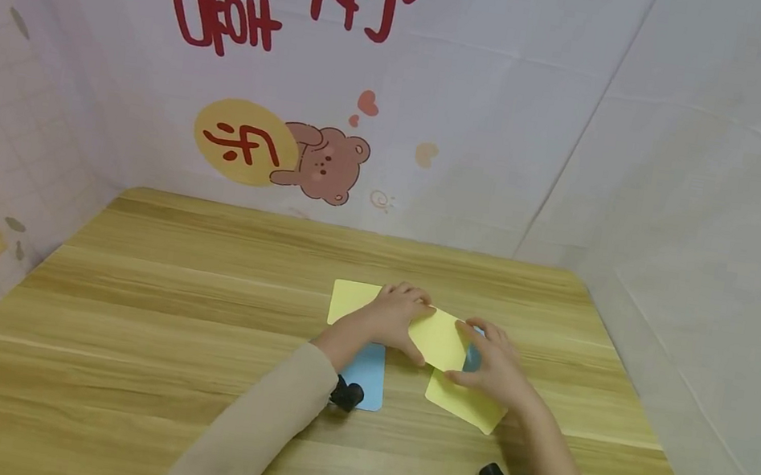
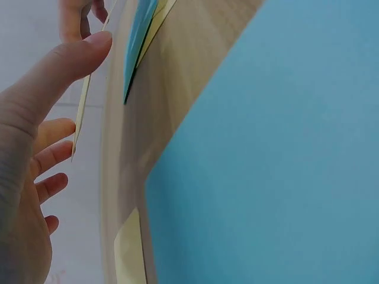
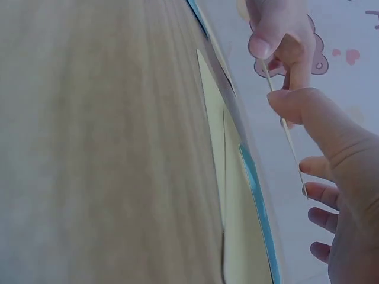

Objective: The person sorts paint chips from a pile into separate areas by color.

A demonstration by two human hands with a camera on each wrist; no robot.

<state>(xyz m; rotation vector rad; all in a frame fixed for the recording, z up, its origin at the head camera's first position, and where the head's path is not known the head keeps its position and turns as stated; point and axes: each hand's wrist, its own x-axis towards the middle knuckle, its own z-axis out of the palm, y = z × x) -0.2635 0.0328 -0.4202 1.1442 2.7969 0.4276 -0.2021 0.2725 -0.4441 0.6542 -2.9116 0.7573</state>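
Yellow and thin, the raised card (image 1: 439, 338) just below and right of the head view's centre is pinched by the half-curled left hand (image 1: 396, 320) and right hand (image 1: 497, 369), so uneven squeezing could buckle it.

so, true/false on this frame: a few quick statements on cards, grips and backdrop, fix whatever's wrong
1. The left grip pinches the held yellow card. True.
2. The right grip is empty. False: it pinches the same card, at its right end.
3. That card lies flat on the tabletop. False: it is raised above it.
4. In the head view, a blue card is partly hidden by the left forearm. True.
5. The cartoon bear on the backdrop is green. False: it is brown.
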